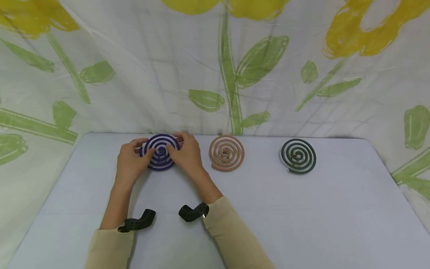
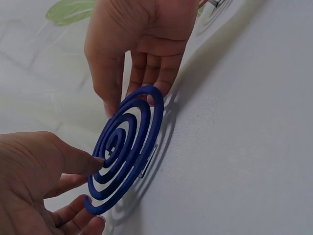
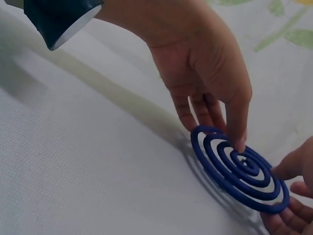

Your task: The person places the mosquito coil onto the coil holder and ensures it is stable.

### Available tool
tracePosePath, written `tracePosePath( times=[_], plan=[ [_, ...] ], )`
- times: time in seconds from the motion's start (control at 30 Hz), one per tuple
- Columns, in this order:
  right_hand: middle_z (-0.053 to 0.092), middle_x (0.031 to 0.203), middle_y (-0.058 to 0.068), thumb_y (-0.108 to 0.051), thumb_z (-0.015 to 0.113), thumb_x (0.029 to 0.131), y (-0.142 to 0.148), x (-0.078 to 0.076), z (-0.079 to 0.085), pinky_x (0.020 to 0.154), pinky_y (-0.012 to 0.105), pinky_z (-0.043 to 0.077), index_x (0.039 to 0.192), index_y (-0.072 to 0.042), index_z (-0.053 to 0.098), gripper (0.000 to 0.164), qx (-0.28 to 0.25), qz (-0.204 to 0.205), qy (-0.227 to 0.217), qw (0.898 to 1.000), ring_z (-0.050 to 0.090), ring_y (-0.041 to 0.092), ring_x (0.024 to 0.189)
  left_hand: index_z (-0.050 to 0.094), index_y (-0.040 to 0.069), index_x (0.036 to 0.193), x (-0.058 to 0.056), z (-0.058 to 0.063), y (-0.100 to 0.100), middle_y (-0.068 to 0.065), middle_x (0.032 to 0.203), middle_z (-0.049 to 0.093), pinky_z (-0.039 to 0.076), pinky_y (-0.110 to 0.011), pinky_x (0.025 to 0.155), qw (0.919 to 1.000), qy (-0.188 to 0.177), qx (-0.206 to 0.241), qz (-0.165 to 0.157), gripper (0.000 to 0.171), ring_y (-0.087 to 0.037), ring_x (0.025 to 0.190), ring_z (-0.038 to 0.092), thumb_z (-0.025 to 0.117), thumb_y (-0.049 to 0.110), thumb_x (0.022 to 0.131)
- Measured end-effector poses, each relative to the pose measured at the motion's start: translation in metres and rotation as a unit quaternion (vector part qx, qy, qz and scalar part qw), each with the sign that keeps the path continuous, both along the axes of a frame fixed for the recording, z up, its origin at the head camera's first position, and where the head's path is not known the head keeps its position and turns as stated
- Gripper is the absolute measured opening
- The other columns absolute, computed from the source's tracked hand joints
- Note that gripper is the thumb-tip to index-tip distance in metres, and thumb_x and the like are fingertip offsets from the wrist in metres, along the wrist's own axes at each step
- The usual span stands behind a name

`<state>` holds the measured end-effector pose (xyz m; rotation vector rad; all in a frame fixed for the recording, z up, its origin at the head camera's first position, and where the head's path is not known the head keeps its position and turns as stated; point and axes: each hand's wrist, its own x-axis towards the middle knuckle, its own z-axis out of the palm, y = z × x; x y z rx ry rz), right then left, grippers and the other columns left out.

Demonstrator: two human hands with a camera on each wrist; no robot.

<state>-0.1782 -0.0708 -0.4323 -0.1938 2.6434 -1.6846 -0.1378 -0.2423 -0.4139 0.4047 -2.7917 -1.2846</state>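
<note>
A blue mosquito coil (image 1: 162,150) is at the left of the table, near its back edge. My left hand (image 1: 130,160) pinches its left side, thumb over the top and fingers underneath. On the opposite side my right hand (image 1: 189,154) grips the coil the same way, its thumb near the spiral's centre. The left wrist view shows the coil tilted above its shadow, with a small metal stand (image 2: 143,172) partly hidden under it. In the right wrist view, both thumbs press on the upper face of the coil (image 3: 247,165).
An orange-brown coil (image 1: 227,153) lies to the right of my hands, with metal showing through its rings. Farther right lies a dark green coil (image 1: 298,156). The white table (image 1: 302,216) meets a flower-painted cloth (image 1: 134,74) at the back.
</note>
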Motion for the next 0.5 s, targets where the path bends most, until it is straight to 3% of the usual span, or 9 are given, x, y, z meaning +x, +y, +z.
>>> tracePosePath(
  times=[0.3,0.5],
  plan=[
    [0.07,0.119,0.018,-0.019,0.073,0.093,0.001,0.0,0.004,0.096,0.039,0.056,0.127,-0.005,0.073,0.037,0.015,-0.006,0.036,0.999,0.066,0.031,0.113,0.058,0.0,0.147,0.0,0.004,0.003,-0.031,0.149,0.053,0.047,-0.062,0.111,0.9999,0.005,-0.006,-0.008,0.052,-0.047,0.135,0.055,0.066,0.025,0.103],
    [0.066,0.132,0.017,-0.021,0.07,0.096,-0.001,0.008,0.019,0.104,0.044,0.056,0.132,-0.008,0.07,0.039,0.018,0.017,0.046,0.999,0.064,0.029,0.122,0.058,0.002,0.148,0.005,0.004,-0.001,-0.029,0.148,0.055,0.048,-0.061,0.11,0.9995,0.022,-0.02,0.006,0.051,-0.046,0.135,0.056,0.062,0.028,0.104]
  ],
)
